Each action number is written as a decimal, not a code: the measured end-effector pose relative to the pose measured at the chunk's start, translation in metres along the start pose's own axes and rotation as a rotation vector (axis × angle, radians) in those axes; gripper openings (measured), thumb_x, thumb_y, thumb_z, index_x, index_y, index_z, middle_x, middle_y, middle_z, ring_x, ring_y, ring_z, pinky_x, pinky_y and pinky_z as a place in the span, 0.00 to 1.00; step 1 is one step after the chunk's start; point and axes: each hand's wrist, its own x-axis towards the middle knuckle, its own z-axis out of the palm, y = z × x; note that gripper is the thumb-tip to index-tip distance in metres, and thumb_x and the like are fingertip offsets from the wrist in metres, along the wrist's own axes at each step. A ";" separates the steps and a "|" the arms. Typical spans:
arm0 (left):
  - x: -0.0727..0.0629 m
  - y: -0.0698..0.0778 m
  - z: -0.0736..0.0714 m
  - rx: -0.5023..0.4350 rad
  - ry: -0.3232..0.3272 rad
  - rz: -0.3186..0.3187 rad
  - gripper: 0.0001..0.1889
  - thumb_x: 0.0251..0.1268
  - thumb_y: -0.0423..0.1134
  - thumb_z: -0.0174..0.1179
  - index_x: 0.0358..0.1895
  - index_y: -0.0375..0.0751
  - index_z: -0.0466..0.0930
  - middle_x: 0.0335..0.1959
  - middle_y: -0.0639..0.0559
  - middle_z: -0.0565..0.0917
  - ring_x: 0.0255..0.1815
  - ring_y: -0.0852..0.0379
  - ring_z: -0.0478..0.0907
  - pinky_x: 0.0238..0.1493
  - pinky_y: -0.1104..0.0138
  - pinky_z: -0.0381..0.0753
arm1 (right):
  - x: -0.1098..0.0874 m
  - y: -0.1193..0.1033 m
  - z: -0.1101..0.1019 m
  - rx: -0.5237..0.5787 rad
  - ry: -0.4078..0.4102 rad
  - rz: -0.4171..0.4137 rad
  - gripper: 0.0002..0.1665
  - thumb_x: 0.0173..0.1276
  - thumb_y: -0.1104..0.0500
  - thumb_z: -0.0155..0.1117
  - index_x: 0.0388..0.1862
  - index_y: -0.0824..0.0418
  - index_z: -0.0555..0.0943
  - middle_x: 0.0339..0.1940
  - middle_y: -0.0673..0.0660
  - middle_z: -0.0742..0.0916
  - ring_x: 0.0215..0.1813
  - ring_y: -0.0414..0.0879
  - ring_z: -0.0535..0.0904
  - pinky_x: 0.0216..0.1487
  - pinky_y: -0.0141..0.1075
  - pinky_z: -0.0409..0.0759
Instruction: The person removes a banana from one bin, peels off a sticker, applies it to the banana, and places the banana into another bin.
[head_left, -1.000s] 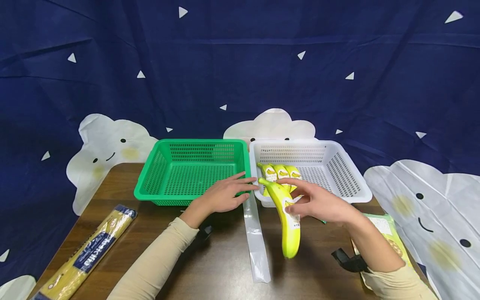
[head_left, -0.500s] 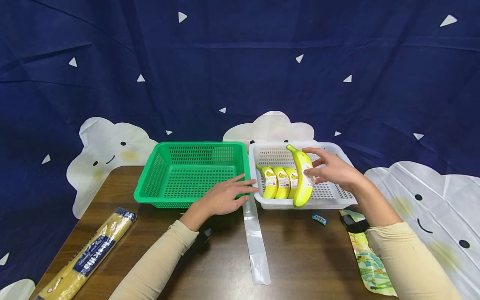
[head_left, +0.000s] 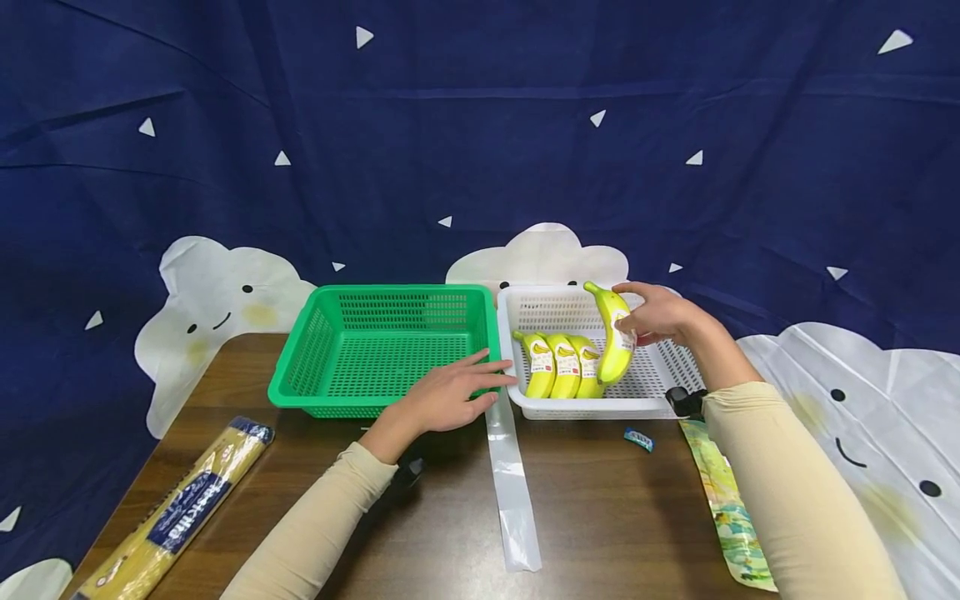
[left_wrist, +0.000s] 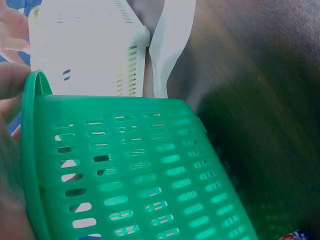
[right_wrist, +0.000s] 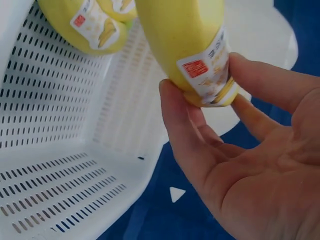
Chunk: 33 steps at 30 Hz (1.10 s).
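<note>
A yellow banana (head_left: 613, 337) with a white label is pinched in my right hand (head_left: 660, 315), held tilted over the white basket (head_left: 652, 408). In the right wrist view, thumb and fingers press on either side of the banana (right_wrist: 185, 40). Three other labelled bananas (head_left: 564, 367) lie side by side in the left part of that basket. My left hand (head_left: 446, 396) rests with extended fingers on the adjoining rims of the white basket and the green basket (head_left: 375, 400). In the left wrist view, a fingertip touches the green basket's rim (left_wrist: 30, 125).
A pack of spaghetti (head_left: 180, 508) lies at the table's left side. A strip of clear tape (head_left: 513, 492) runs forward from between the baskets. A small blue wrapped item (head_left: 638, 439) lies before the white basket, and a colourful pouch (head_left: 731, 517) is partly under the right forearm.
My right hand has carried the banana from in front of the white basket back and rightward over it, beside the three others. The left hand has stayed in place.
</note>
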 end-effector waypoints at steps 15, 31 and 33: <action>0.000 -0.002 0.001 0.017 -0.011 -0.024 0.21 0.74 0.52 0.45 0.68 0.70 0.67 0.72 0.71 0.59 0.76 0.57 0.45 0.65 0.48 0.62 | 0.029 0.022 0.009 -0.046 -0.038 0.125 0.44 0.65 0.68 0.57 0.76 0.67 0.48 0.52 0.70 0.70 0.38 0.54 0.77 0.42 0.48 0.81; 0.001 -0.002 0.001 0.009 -0.010 -0.015 0.21 0.74 0.53 0.45 0.68 0.69 0.68 0.72 0.70 0.58 0.76 0.56 0.45 0.63 0.47 0.64 | 0.044 0.034 0.019 -0.133 -0.073 0.224 0.45 0.61 0.70 0.55 0.75 0.69 0.49 0.54 0.72 0.70 0.38 0.59 0.78 0.41 0.48 0.82; 0.001 -0.002 0.002 0.000 -0.011 -0.016 0.21 0.74 0.52 0.46 0.68 0.69 0.68 0.72 0.70 0.58 0.76 0.57 0.45 0.64 0.47 0.63 | 0.044 0.033 0.020 -0.136 -0.090 0.255 0.44 0.62 0.71 0.55 0.75 0.68 0.49 0.55 0.72 0.70 0.40 0.60 0.79 0.41 0.49 0.82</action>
